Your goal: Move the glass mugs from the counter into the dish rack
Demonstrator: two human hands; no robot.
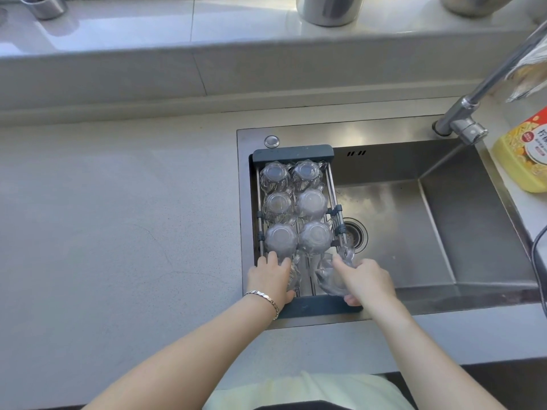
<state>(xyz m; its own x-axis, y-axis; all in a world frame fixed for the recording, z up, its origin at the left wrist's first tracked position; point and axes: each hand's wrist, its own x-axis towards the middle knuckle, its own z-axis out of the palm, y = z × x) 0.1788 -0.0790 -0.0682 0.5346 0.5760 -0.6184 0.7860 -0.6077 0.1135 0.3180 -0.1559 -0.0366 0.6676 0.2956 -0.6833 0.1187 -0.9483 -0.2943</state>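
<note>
Glass mugs fill six dish rack spots, upside down. The left hand and right hand each hold one more mug at the near row. The desk shows none left, so the task looks nearly finished.

Sink: stainless steel, set into the counter.
Drain: round, in the basin floor.
Faucet: chrome, angled.
Yellow bottle: right of the faucet.
Metal containers: on the back ledge.
</note>
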